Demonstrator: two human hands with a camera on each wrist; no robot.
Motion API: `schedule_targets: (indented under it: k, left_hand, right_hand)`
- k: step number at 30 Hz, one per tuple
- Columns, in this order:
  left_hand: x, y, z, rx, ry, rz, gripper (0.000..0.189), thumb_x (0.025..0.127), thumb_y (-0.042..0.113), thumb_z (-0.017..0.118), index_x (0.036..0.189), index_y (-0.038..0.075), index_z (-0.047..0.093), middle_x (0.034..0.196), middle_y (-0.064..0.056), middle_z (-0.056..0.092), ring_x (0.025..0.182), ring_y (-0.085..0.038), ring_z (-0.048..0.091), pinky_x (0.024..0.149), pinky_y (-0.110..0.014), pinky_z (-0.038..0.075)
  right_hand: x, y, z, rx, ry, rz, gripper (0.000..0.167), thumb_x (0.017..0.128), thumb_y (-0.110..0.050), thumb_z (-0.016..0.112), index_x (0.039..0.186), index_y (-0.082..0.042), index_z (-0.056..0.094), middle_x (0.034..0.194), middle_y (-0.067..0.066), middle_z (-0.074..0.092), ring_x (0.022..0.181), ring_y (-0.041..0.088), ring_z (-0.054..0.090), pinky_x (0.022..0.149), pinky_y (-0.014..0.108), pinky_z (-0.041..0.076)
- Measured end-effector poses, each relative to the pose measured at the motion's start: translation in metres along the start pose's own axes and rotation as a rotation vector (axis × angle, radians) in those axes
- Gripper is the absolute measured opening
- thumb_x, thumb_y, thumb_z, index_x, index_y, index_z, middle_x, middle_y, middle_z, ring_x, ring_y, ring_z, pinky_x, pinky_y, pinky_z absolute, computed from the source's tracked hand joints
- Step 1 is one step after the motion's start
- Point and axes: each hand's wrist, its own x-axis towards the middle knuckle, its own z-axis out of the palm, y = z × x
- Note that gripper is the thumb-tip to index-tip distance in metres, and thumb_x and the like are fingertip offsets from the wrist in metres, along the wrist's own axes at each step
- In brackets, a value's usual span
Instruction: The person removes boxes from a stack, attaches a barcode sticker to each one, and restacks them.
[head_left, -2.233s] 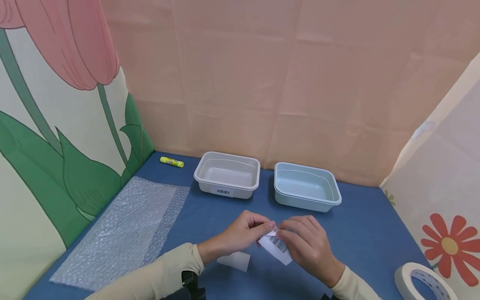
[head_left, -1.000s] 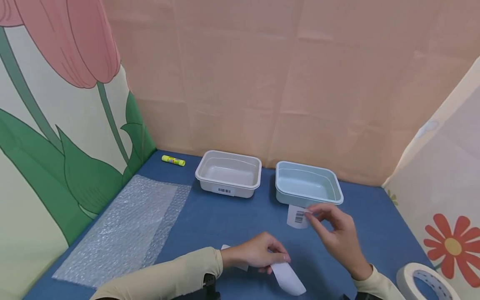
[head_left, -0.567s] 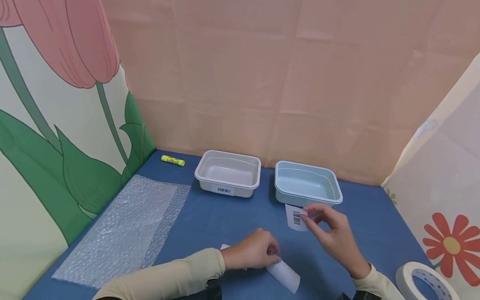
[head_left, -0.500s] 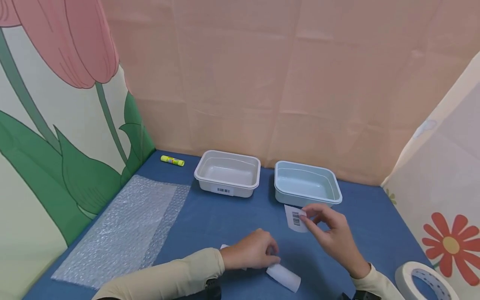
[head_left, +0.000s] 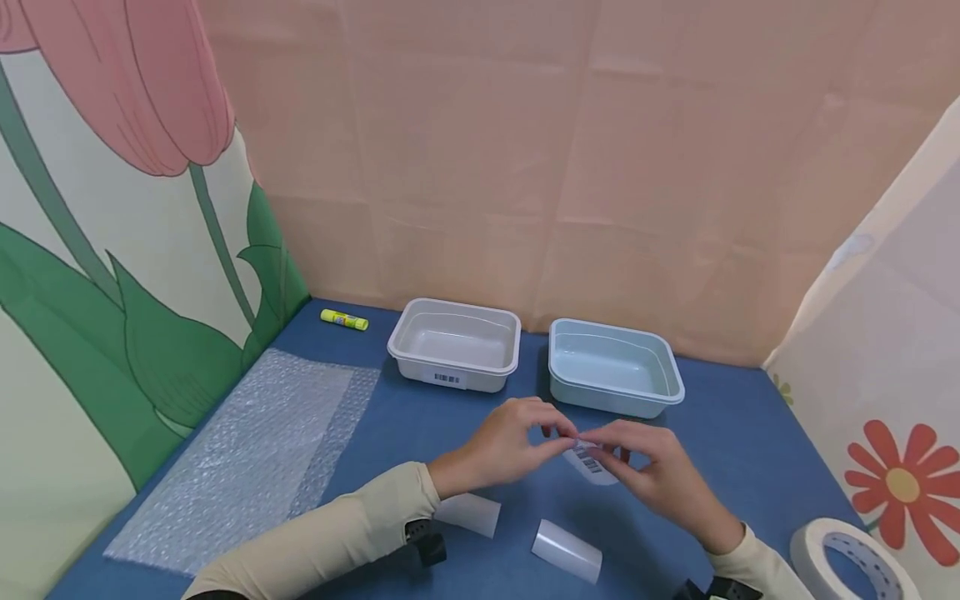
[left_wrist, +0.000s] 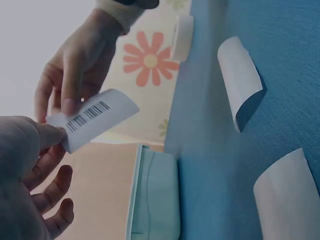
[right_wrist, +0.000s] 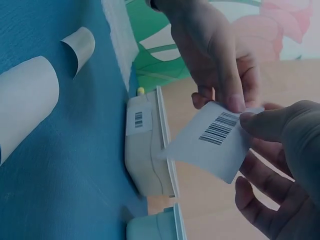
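Observation:
Both hands pinch a white barcode label (right_wrist: 200, 150) along one edge, in front of the blue bin (head_left: 615, 371). My left hand (head_left: 510, 446) grips one corner between thumb and index finger, its other fingers loosely bent in the left wrist view. My right hand (head_left: 656, 471) pinches the edge close beside it, thumb over the label's face. The barcode shows in both wrist views. Two curled pieces of white backing paper lie on the table below: one piece (head_left: 567, 551) between the forearms, the other piece (head_left: 471, 513) under the left wrist.
A grey bin (head_left: 453, 379) with a barcode label on its front stands left of the blue one. A yellow glue stick (head_left: 344, 320) lies at the back left, above a bubble wrap sheet (head_left: 247, 458). A tape roll (head_left: 810, 554) sits at the right front.
My left hand has let go of the curled backing paper, which now lies on the table, and has risen to pinch the label beside my right hand. The right hand has shifted slightly down.

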Motion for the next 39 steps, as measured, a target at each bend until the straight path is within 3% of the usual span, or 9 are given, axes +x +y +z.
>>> schedule_targets:
  k: [3, 8, 11, 18, 24, 28, 35, 39]
  left_hand:
    - [-0.002, -0.003, 0.000, -0.040, 0.039, -0.041, 0.009, 0.095, 0.018, 0.075, 0.102, 0.016, 0.080, 0.093, 0.004, 0.077, 0.080, -0.007, 0.060, 0.071, -0.023, 0.052]
    - [-0.002, -0.017, 0.005, -0.151, 0.082, -0.150, 0.010, 0.095, 0.020, 0.075, 0.103, 0.017, 0.081, 0.092, 0.006, 0.078, 0.075, -0.003, 0.057, 0.063, -0.024, 0.051]
    - [0.002, -0.024, 0.012, -0.153, 0.058, -0.200, 0.010, 0.094, 0.023, 0.077, 0.103, 0.020, 0.082, 0.092, 0.008, 0.079, 0.076, 0.000, 0.059, 0.064, -0.019, 0.051]
    - [0.031, -0.032, 0.044, -0.025, -0.010, -0.309, 0.009, 0.093, 0.030, 0.077, 0.099, 0.024, 0.081, 0.092, 0.011, 0.079, 0.076, 0.009, 0.064, 0.062, -0.017, 0.049]
    - [0.055, -0.046, 0.069, 0.069, -0.022, -0.433, 0.007, 0.092, 0.034, 0.077, 0.095, 0.030, 0.082, 0.086, 0.019, 0.077, 0.076, 0.007, 0.060, 0.068, -0.024, 0.043]
    - [0.066, -0.056, 0.077, 0.066, -0.017, -0.496, 0.008, 0.093, 0.034, 0.076, 0.093, 0.029, 0.083, 0.082, 0.019, 0.076, 0.072, 0.004, 0.059, 0.071, -0.028, 0.042]
    - [0.073, -0.067, 0.087, 0.085, 0.053, -0.522, 0.013, 0.094, 0.032, 0.073, 0.091, 0.026, 0.084, 0.077, 0.018, 0.074, 0.073, 0.003, 0.058, 0.081, -0.034, 0.046]
    - [0.077, -0.068, 0.092, 0.112, 0.067, -0.514, 0.016, 0.095, 0.032, 0.072, 0.089, 0.025, 0.084, 0.072, 0.018, 0.070, 0.071, 0.002, 0.057, 0.080, -0.035, 0.046]
  right_hand:
    - [-0.002, 0.002, 0.000, -0.057, -0.015, 0.115, 0.050, 0.083, 0.000, 0.082, 0.129, -0.014, 0.069, 0.105, 0.000, 0.078, 0.078, 0.001, 0.067, 0.064, 0.022, 0.055]
    - [-0.013, 0.017, -0.004, -0.065, -0.033, 0.422, 0.018, 0.091, -0.014, 0.079, 0.108, -0.015, 0.076, 0.095, -0.001, 0.078, 0.077, 0.001, 0.067, 0.065, 0.026, 0.056]
    - [-0.019, 0.029, -0.008, -0.035, -0.001, 0.543, 0.012, 0.093, -0.016, 0.077, 0.104, -0.012, 0.077, 0.092, 0.003, 0.078, 0.074, 0.004, 0.068, 0.065, 0.023, 0.054]
    - [-0.033, 0.059, -0.019, -0.184, 0.152, 0.603, 0.008, 0.090, -0.017, 0.081, 0.094, -0.012, 0.077, 0.088, 0.007, 0.079, 0.071, 0.001, 0.069, 0.062, 0.019, 0.054]
    - [-0.039, 0.083, -0.025, -0.269, 0.135, 0.692, 0.018, 0.092, -0.028, 0.080, 0.098, -0.011, 0.080, 0.093, 0.009, 0.080, 0.075, -0.006, 0.065, 0.064, 0.020, 0.052]
    - [-0.039, 0.096, -0.023, -0.313, 0.117, 0.721, 0.023, 0.093, -0.031, 0.078, 0.103, -0.010, 0.081, 0.097, 0.011, 0.080, 0.076, -0.004, 0.064, 0.065, 0.021, 0.052]
    - [-0.037, 0.110, -0.014, -0.341, 0.131, 0.724, 0.021, 0.094, -0.029, 0.077, 0.104, -0.011, 0.082, 0.095, 0.010, 0.081, 0.075, -0.003, 0.063, 0.063, 0.021, 0.051]
    - [-0.034, 0.112, -0.012, -0.343, 0.144, 0.723, 0.021, 0.095, -0.027, 0.076, 0.105, -0.010, 0.082, 0.093, 0.011, 0.081, 0.074, 0.004, 0.067, 0.061, 0.021, 0.051]
